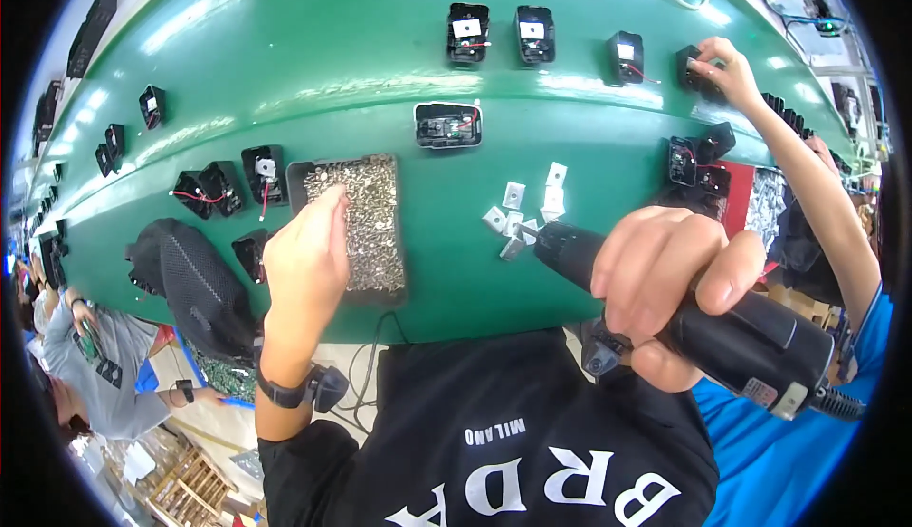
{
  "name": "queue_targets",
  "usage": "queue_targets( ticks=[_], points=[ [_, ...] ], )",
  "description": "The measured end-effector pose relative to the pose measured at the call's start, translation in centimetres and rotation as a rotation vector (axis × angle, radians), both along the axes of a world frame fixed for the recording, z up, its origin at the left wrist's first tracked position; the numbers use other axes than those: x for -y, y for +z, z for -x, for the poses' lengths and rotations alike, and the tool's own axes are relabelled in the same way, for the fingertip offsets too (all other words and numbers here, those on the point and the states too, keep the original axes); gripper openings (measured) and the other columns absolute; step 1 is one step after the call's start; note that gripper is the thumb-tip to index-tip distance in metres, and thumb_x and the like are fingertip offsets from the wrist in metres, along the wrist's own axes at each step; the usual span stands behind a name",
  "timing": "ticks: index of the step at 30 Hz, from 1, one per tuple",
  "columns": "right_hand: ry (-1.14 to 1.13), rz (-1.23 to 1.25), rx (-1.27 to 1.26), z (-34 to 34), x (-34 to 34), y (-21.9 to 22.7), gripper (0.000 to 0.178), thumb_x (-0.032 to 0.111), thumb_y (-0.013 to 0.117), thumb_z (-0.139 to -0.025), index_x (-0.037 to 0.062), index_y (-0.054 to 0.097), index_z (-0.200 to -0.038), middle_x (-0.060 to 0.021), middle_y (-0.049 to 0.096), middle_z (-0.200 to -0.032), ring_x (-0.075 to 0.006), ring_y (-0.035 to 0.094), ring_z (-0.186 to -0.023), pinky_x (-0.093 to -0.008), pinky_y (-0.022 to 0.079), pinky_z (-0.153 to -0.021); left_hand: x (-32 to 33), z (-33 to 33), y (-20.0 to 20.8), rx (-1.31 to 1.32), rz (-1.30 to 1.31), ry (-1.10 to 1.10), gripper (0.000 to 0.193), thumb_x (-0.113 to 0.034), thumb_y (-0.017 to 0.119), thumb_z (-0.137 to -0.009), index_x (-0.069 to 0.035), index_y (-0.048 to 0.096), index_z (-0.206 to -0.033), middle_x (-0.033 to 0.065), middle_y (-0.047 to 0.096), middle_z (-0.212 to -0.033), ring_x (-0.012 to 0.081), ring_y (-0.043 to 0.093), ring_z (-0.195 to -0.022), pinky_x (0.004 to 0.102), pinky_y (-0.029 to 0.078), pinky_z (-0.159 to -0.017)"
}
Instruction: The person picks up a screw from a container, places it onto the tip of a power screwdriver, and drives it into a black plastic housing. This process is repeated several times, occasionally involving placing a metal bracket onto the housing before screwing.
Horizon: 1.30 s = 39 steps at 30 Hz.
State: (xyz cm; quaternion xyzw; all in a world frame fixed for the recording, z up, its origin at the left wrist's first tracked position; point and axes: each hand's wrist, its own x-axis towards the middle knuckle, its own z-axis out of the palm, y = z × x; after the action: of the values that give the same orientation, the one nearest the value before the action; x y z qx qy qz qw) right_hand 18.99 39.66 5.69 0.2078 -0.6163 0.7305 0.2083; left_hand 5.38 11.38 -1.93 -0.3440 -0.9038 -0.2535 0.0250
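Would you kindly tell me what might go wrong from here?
The black power screwdriver in the right hand has its tip close to the loose white plates, so a dip could scatter them. The left hand is at the open tray; a knock might spill screws onto the green table.

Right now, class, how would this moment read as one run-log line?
left hand: fingertips over screws in tray | right hand: gripping black screwdriver | screwdriver tip: beside small plates

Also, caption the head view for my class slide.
Left hand at a tray of screws, right hand gripping a black driver, at a green bench.
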Motion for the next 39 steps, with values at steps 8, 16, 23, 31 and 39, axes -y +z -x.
queue_targets(
  ticks=[8, 16, 23, 31, 39],
  points=[
    [-0.017, 0.184, -0.140, 2.6, 2.6, 0.9, 0.055, 0.001, 0.081, -0.074, 0.0129, 0.057, -0.122, 0.0002, 0.065, -0.088, -0.0120, 0.064, -0.069, -0.0273, 0.054, -0.068, -1.0, -2.6, 2.1, 1.047, -0.828, 0.149, 0.013, -0.007, 0.064, -0.099, 0.004, 0.068, -0.106, 0.0183, 0.075, -0.090, 0.0193, 0.070, -0.063, 0.0268, 0.056, -0.058],
    [0.041, 0.324, -0.366, 4.8, 3.2, 0.2, 0.052, 0.002, 0.081, -0.075, 0.0080, 0.057, -0.120, -0.0023, 0.066, -0.089, -0.0125, 0.068, -0.071, -0.0262, 0.058, -0.070, -5.4, -4.4, 0.7, 1.584, -1.222, 0.204, 0.029, -0.027, 0.053, -0.107, 0.000, 0.064, -0.106, 0.0181, 0.073, -0.082, 0.0204, 0.067, -0.056, 0.0292, 0.053, -0.052],
    [-0.018, 0.287, -0.337, 4.5, 2.9, 0.2, 0.050, 0.002, 0.077, -0.074, 0.0073, 0.057, -0.120, -0.0035, 0.068, -0.089, -0.0133, 0.070, -0.071, -0.0266, 0.058, -0.070, -6.3, -4.6, 1.1, 1.690, -1.281, 0.135, 0.033, -0.031, 0.048, -0.109, -0.001, 0.061, -0.103, 0.0156, 0.069, -0.074, 0.0201, 0.063, -0.050, 0.0293, 0.052, -0.050],
    [0.037, 0.261, -0.354, 3.7, 1.9, -0.2, 0.052, -0.001, 0.080, -0.072, 0.0068, 0.057, -0.118, -0.0047, 0.069, -0.088, -0.0147, 0.071, -0.071, -0.0279, 0.061, -0.069, -7.8, -5.1, 2.1, 1.451, -0.997, 0.227, 0.037, -0.035, 0.048, -0.109, -0.002, 0.061, -0.099, 0.0150, 0.067, -0.067, 0.0197, 0.061, -0.046, 0.0292, 0.050, -0.045],
    [0.014, 0.082, -0.226, 5.8, -0.9, -0.8, 0.054, 0.013, 0.083, -0.081, 0.0138, 0.058, -0.129, 0.0028, 0.062, -0.095, -0.0087, 0.062, -0.075, -0.0257, 0.049, -0.076, -6.0, 0.0, 2.2, 1.110, -0.604, -0.209, 0.054, -0.046, 0.051, -0.103, 0.000, 0.059, -0.131, 0.0119, 0.073, -0.089, 0.0128, 0.067, -0.066, 0.0238, 0.048, -0.058]
  ],
)
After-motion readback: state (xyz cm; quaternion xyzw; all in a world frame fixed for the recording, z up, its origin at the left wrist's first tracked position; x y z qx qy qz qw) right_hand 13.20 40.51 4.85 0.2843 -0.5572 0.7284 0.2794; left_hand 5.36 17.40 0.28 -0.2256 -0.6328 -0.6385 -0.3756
